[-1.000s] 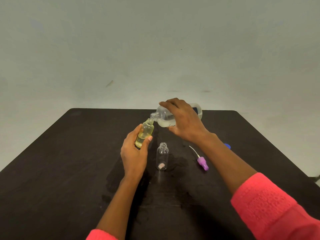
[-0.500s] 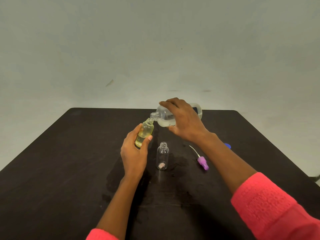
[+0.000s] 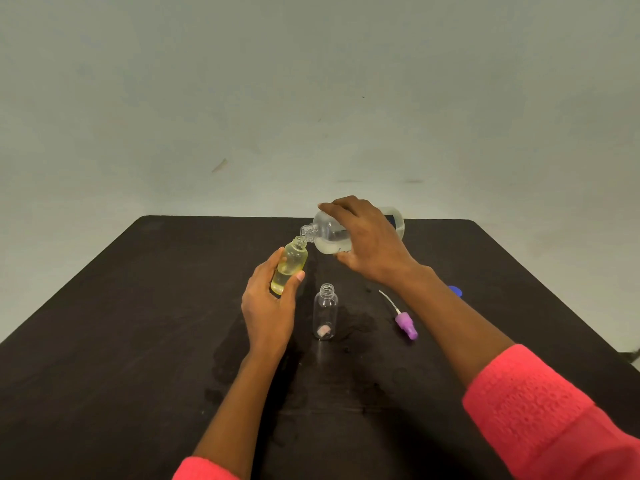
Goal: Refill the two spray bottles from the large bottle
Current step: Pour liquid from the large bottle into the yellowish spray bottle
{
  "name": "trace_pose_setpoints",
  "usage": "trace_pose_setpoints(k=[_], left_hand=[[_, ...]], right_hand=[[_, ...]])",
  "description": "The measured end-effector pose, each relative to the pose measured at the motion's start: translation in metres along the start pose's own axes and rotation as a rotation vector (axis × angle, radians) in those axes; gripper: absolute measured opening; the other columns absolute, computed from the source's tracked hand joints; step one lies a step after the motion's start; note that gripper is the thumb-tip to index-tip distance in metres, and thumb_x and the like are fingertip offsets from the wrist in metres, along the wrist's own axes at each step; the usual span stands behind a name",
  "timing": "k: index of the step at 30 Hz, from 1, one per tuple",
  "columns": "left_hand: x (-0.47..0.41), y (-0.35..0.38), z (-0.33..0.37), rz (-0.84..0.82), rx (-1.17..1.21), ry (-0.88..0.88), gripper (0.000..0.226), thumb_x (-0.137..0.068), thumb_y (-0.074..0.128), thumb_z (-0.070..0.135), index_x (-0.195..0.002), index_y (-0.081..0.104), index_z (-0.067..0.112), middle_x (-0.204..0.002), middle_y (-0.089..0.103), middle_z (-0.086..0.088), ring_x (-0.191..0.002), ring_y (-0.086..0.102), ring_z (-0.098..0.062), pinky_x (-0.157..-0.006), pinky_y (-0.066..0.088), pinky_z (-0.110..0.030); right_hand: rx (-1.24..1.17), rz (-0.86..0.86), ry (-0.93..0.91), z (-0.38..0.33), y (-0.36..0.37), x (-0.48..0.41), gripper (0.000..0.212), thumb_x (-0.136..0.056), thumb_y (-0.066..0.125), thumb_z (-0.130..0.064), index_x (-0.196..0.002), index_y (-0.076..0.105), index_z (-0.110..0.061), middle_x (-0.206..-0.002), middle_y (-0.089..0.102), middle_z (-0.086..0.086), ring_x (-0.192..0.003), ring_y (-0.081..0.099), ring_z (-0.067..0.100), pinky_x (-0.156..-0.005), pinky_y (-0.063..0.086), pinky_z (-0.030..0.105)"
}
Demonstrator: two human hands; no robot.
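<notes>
right hand [image 3: 370,244] wrapped the large clear plastic bottle [image 3: 329,233], tipped far-centre, its mouth touching the small yellow-tinted spray bottle [image 3: 291,263], which the left hand [image 3: 268,306] pinched. both looked light, slick and squashy, so mid-body grips seemed best.

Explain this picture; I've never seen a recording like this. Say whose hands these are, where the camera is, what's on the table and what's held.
No machine here: a person works with bare hands. The one camera sits on their head, looking forward and down, so both arms reach in from the bottom edge. The left hand grips a small yellowish bottle, tilted, its open neck under the mouth of the large bottle, which the right hand holds tipped over to pour. On the dark table stands a second small bottle, clear and open; a purple spray head lies to its right, and a blue cap peeks out behind the right arm.
</notes>
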State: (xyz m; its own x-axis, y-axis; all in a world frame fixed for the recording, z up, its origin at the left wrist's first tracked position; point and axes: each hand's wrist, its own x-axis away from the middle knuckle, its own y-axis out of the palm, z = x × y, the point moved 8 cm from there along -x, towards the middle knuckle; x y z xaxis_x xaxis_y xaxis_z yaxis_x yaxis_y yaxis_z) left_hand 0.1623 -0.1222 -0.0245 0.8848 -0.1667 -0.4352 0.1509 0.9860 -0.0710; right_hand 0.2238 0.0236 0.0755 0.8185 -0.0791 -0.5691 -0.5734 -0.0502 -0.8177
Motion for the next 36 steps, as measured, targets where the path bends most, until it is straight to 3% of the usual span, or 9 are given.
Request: trace_pose_setpoints(k=[36], left_hand=[[-0.0005, -0.002, -0.0023, 0.016, -0.006, -0.011, 0.044, -0.081, 0.071, 0.019, -0.122, 0.059, 0.03, -0.114, 0.063, 0.013, -0.108, 0.058, -0.005, -0.093, 0.049, -0.04]], right_hand=[[0.036, -0.028, -0.01, -0.004, 0.0012, 0.0, 0.074, -0.065, 0.075, -0.005, -0.134, 0.047, -0.015, -0.126, 0.052, 0.009, -0.112, 0.049, 0.027, -0.092, 0.039, 0.033]])
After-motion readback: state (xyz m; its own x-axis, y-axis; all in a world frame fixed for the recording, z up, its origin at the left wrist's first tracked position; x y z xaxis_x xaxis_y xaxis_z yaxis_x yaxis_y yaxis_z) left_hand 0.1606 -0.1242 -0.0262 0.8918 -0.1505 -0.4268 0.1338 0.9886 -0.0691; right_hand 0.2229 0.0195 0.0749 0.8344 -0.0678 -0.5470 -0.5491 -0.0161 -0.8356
